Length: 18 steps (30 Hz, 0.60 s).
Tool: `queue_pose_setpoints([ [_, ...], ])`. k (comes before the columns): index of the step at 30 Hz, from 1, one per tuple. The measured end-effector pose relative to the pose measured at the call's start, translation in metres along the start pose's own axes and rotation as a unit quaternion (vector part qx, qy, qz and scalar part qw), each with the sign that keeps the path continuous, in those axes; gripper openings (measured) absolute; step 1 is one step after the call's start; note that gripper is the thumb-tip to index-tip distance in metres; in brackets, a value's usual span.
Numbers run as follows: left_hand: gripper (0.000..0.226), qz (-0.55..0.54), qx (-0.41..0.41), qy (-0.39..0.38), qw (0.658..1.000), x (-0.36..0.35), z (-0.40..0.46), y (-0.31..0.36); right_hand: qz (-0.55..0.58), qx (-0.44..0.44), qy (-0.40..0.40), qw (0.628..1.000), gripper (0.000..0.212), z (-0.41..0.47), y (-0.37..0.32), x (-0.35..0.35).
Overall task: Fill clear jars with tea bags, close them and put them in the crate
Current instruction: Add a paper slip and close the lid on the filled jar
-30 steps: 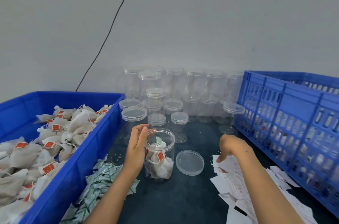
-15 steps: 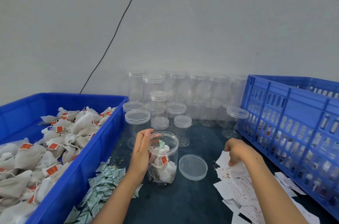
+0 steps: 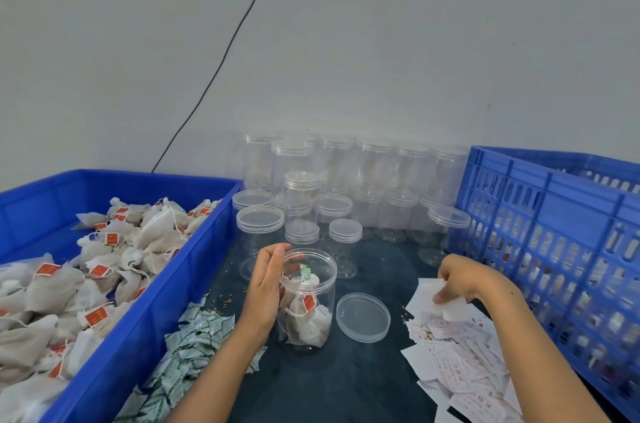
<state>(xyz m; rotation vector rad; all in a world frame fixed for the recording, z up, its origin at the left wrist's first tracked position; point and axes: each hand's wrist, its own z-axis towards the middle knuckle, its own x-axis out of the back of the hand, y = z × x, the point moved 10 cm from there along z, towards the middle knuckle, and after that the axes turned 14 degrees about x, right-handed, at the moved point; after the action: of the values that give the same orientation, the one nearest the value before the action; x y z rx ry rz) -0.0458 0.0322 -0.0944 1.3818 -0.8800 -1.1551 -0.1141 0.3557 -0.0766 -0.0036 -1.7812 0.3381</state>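
Resting upright on the dark desk, the open clear jar is holding soft cloth tea bags with red tags. Beside it, the left hand is cupping its wall, grip curled round the smooth plastic. Right of the jar, its round flat lid is lying, and further right the right hand is pinching a white paper slip. Behind the jar, capped empty jars are standing; the slatted blue crate is sitting far right.

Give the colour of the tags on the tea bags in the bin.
Red tags, clearest in the head view.
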Motion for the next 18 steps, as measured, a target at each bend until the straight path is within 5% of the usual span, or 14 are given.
queue_pose_setpoints([
  [18,0.024,0.005,0.009,-0.002,1.0,-0.001,0.003,-0.003,0.081,-0.018,0.073,0.994,0.006,0.011,0.024,-0.002],
])
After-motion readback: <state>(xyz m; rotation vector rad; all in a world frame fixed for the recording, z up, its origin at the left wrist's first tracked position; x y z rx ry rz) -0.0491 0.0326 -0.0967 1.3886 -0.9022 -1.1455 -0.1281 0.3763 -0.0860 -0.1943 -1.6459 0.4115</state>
